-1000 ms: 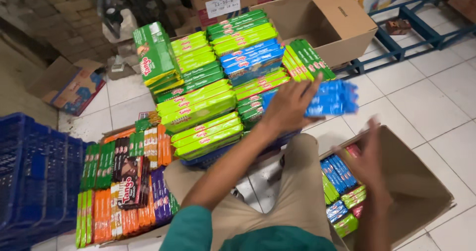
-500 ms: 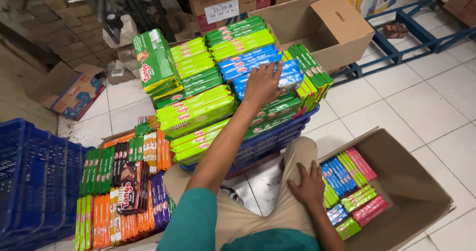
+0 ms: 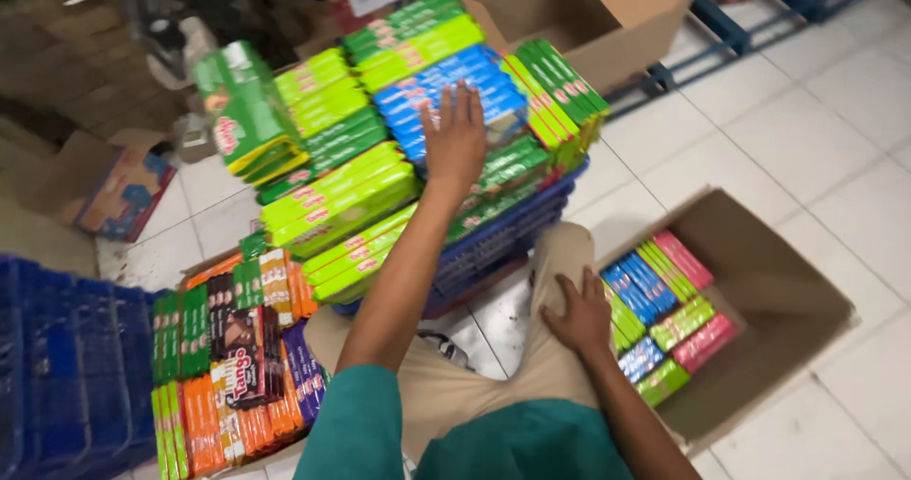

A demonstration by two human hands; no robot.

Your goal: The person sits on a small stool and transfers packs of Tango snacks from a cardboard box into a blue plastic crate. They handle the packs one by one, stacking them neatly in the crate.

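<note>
The left hand (image 3: 455,138) lies spread and flat on the blue packs (image 3: 446,96), fingers fanned over their top, gripping nothing. These packs sit on top of the green stack (image 3: 351,195) heaped in a blue crate (image 3: 512,238), straight under the palm. To seat them well, an even downward press looks best, squaring their edges with the upright green packs (image 3: 560,91) just right of the hand, so the pile does not lean. The blue packs are long, flat, glossy wrappers with white and red print, laid side by side. The right hand (image 3: 579,319) rests open on the person's knee (image 3: 560,271), holding nothing, beside an open box (image 3: 788,290) of mixed packs.
</note>
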